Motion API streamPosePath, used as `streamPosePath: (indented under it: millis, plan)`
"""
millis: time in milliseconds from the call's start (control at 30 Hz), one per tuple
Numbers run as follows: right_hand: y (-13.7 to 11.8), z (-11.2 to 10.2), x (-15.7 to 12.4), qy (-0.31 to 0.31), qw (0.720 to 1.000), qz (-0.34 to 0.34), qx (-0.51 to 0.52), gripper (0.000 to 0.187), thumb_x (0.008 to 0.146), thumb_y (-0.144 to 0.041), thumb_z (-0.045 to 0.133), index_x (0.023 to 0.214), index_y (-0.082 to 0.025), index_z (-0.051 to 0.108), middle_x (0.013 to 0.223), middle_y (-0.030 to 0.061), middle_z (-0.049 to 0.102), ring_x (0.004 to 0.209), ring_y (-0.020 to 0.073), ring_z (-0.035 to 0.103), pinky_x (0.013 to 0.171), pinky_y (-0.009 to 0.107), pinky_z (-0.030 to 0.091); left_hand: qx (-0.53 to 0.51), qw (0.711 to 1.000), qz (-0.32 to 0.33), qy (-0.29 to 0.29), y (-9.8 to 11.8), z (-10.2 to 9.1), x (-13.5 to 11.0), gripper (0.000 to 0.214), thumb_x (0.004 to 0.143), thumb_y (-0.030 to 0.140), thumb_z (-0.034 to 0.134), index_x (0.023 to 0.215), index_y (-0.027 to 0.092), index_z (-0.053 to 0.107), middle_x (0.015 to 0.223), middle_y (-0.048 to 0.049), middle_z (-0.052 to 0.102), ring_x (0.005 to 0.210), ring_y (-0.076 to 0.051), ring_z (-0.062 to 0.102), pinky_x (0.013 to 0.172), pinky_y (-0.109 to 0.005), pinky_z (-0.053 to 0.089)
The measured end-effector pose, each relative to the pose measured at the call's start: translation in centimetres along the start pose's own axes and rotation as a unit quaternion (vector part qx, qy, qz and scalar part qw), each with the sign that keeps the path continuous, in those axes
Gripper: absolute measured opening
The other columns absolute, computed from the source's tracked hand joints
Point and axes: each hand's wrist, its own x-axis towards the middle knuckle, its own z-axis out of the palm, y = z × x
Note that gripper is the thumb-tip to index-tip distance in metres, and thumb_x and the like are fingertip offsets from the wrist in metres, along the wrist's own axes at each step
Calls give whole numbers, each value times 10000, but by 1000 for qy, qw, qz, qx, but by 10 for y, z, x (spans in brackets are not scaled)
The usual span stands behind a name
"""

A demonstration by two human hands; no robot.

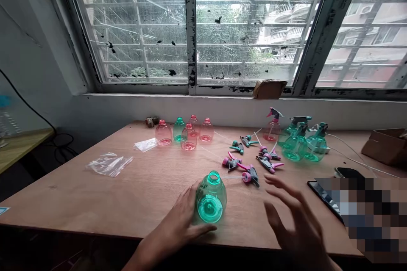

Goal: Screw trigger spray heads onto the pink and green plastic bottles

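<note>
There, near the table's (pixel 95 203) front edge, the left hand (pixel 179 219) cupped the green bottle (pixel 211 203), seemingly to steady it, while the right hand (pixel 297 222) hovered empty, fingers spread wide, near the spray heads (pixel 252 175).

A brown block (pixel 269 89), perhaps wood, sits against the window (pixel 241 29). A phone (pixel 324 200) lies at right, a box (pixel 383 147) beyond it.

Spray heads (pixel 266 162) on table (pixel 140 199), bottle (pixel 210 205) front-left of them, phone (pixel 324 200) right, bag (pixel 110 164) left
</note>
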Motion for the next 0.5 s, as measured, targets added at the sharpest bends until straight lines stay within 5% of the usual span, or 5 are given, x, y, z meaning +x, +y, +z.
streamPosePath:
  millis: [200,367,500]
  plan:
    - [57,21,50,-77,992,100,-9,251,1016,-333,446,1167,-231,619,1203,135,721,1014,301,729,824,437,619,-60,998,-10,-12,-9,-6,0,987,755,458,824,1551,406,244,1600,-69,397,1447,-386,379,1201,-560,317]
    - [101,25,118,-130,982,71,-116,302,978,-163,507,1242,-230,639,1344,111,649,1288,295,554,1091,493,434,-56,998,-8,-16,-13,-4,0,1000,758,480,813,1557,414,214,1594,-71,404,1441,-391,383,1195,-574,316]
    - [122,51,167,-177,961,89,-191,280,981,-270,621,1257,-225,619,1372,95,608,1162,285,626,982,521,517,-42,998,-30,-29,-11,-6,-2,1006,748,512,808,1558,410,221,1588,-78,414,1433,-423,383,1187,-613,302]
